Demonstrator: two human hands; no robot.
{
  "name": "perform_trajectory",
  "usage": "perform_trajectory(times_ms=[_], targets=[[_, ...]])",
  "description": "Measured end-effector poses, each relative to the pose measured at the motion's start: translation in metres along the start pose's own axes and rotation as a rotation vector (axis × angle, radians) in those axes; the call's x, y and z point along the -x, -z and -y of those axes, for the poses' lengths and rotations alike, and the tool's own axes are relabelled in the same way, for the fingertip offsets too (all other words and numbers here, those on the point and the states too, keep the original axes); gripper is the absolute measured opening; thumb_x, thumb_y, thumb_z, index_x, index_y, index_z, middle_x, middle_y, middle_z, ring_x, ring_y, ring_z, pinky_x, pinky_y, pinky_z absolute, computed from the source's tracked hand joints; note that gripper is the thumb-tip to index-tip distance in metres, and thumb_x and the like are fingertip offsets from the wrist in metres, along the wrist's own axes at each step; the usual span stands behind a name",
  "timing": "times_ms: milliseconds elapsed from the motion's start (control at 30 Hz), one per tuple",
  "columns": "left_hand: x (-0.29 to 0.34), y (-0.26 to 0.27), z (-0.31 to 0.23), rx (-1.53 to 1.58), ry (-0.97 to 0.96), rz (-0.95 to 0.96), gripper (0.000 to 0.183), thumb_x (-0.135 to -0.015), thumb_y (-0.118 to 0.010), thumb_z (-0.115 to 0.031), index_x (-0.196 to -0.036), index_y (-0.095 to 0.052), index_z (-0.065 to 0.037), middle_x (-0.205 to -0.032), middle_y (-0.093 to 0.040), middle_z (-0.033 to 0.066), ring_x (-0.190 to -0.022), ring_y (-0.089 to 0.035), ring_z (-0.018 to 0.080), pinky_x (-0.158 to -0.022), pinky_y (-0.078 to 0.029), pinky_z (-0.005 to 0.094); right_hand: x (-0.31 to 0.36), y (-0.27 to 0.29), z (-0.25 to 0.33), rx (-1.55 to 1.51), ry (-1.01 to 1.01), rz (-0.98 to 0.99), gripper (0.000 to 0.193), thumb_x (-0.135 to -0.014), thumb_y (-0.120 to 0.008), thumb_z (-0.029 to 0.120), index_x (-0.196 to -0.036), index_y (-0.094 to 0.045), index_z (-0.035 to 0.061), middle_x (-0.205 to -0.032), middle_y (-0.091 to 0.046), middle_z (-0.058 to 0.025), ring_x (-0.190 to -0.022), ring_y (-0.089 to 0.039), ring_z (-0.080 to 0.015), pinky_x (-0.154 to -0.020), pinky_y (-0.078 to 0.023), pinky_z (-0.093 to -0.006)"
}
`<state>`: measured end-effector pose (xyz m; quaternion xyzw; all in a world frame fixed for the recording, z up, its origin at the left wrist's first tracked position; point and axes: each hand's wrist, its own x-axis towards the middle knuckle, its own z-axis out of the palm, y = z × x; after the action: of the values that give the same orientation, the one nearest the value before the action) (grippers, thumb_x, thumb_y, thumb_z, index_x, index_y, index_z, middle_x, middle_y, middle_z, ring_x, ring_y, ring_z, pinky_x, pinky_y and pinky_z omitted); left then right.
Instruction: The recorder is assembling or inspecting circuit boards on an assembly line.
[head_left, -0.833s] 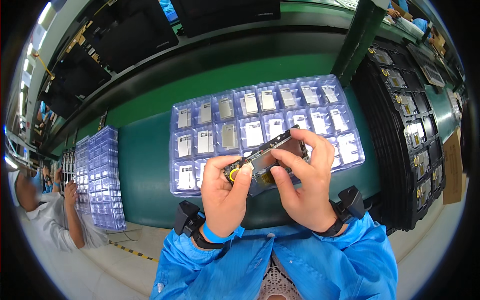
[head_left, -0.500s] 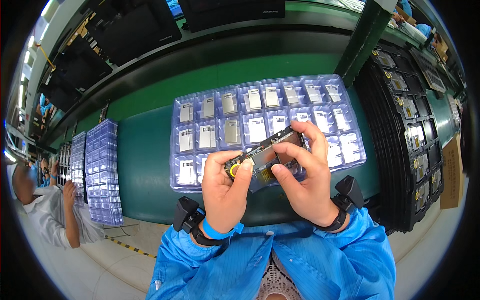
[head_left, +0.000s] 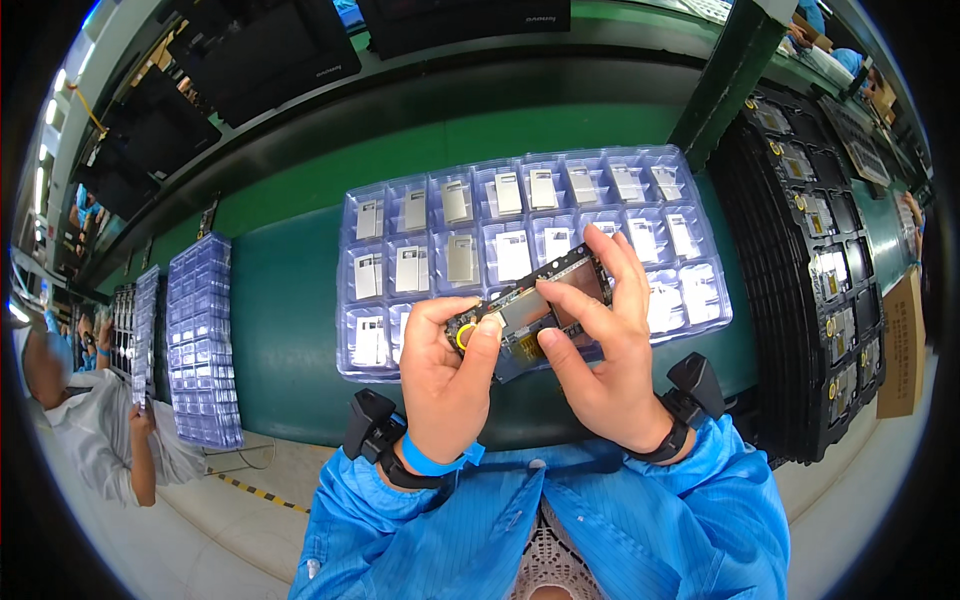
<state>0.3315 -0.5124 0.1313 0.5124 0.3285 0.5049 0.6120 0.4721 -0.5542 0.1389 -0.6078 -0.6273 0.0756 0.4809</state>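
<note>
Above the tray, a phone frame with a circuit board [head_left: 522, 308] is tilted up toward the right, with a silvery plate along its middle and a yellow ring at its left end. My left hand [head_left: 445, 365] is closed round that left end, thumb on top beside the ring. At the other end, my right hand [head_left: 612, 345] grips the frame, with index fingertip and thumb pinched close to its middle. Beneath lies a clear plastic tray [head_left: 346, 350] with compartments holding several silvery metal plates [head_left: 462, 260]; my hands and the frame hide some compartments.
Stacked clear trays [head_left: 203, 340] stand left on the green table [head_left: 290, 290]. A tall stack of black trays [head_left: 815, 270] with phone parts is at the right, beside a cardboard box [head_left: 902, 350]. Dark monitors [head_left: 260, 60] line the back. A co-worker's hand [head_left: 143, 418] is far left.
My right index finger and thumb have shifted slightly left along the frame. Both hands keep their grip. The co-worker's hand at the far left has moved lower.
</note>
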Motion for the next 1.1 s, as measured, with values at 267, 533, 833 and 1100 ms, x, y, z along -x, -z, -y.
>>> perform_trajectory(times_ms=[267, 533, 833, 1100], targets=[[0.002, 0.001, -0.008, 0.009, 0.07, 0.052, 0.02, -0.085, -0.051, -0.001, -0.102, -0.041, -0.001, -0.086, -0.053, 0.0043, -0.074, -0.047, 0.004, -0.064, -0.039, 0.0185, -0.011, 0.009, 0.002, -0.146, -0.187, -0.02, 0.025, -0.068, -0.069, 0.01, -0.09, -0.058, 0.0037, -0.093, -0.051, -0.0097, -0.083, -0.055, -0.0224, -0.076, -0.042, -0.0334], [0.003, 0.002, -0.009, 0.003, 0.116, 0.107, 0.02, -0.084, -0.051, 0.0, -0.102, -0.041, -0.001, -0.085, -0.052, 0.0038, -0.074, -0.047, 0.0039, -0.063, -0.039, 0.0186, -0.012, 0.014, 0.001, -0.311, -0.239, 0.038, 0.021, -0.068, -0.069, 0.003, -0.085, -0.058, -0.0017, -0.082, -0.048, -0.0075, -0.059, -0.058, -0.0126, -0.05, -0.048, -0.0213], [0.006, 0.004, -0.011, -0.056, 0.105, 0.103, 0.018, -0.084, -0.051, -0.003, -0.1, -0.042, -0.002, -0.087, -0.056, 0.0069, -0.077, -0.052, 0.007, -0.068, -0.042, 0.0207, -0.016, 0.019, 0.002, -0.381, -0.253, 0.1, 0.02, -0.068, -0.068, 0.0, -0.085, -0.057, -0.0033, -0.083, -0.047, -0.0077, -0.066, -0.061, -0.0144, -0.055, -0.053, -0.0218], [0.003, 0.0, -0.011, 0.0, 0.16, 0.101, 0.02, -0.084, -0.051, 0.0, -0.101, -0.041, -0.001, -0.088, -0.053, 0.0049, -0.077, -0.047, 0.0046, -0.067, -0.039, 0.0194, -0.017, 0.026, 0.004, -0.351, -0.274, 0.204, 0.027, -0.067, -0.068, 0.0, -0.09, -0.056, -0.0029, -0.088, -0.046, -0.0086, -0.067, -0.063, -0.0166, -0.053, -0.051, -0.0228]])
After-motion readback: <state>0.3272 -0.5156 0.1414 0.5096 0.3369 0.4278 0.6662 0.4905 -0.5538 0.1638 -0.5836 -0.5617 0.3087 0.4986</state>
